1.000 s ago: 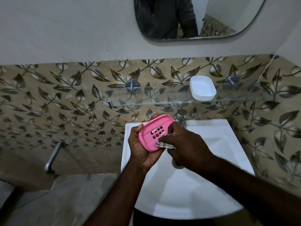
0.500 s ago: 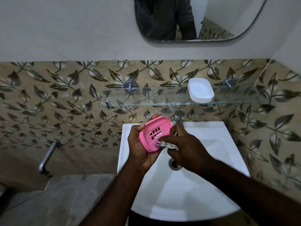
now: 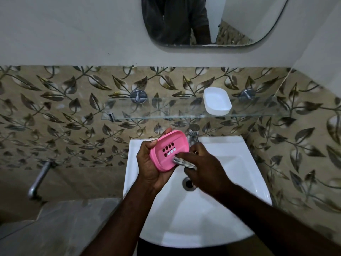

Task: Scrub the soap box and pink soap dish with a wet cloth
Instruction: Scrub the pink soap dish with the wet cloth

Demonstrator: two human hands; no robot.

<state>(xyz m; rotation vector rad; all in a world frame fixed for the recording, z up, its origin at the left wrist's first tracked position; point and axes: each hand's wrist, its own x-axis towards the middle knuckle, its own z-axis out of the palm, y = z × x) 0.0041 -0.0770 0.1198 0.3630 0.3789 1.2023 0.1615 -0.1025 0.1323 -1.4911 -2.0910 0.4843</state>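
My left hand (image 3: 150, 167) grips the pink soap dish (image 3: 168, 150) over the back of the white sink, tilted with its slotted inside facing me. My right hand (image 3: 204, 167) pinches a small bunched grey cloth (image 3: 184, 162) and presses it against the dish's lower right inner edge. The white soap box (image 3: 216, 101) sits upright on the glass shelf (image 3: 147, 109), up and to the right of both hands.
The white sink (image 3: 212, 218) has a drain (image 3: 188, 183) just under my right hand and a chrome tap (image 3: 192, 136) behind the dish. A mirror (image 3: 212, 21) hangs above. A metal wall tap (image 3: 38, 180) juts out at the left over a grey ledge.
The cloth has slid along the dish's lower edge toward its slots, and the dish sits a little more tilted in my left hand. The view has shifted slightly.
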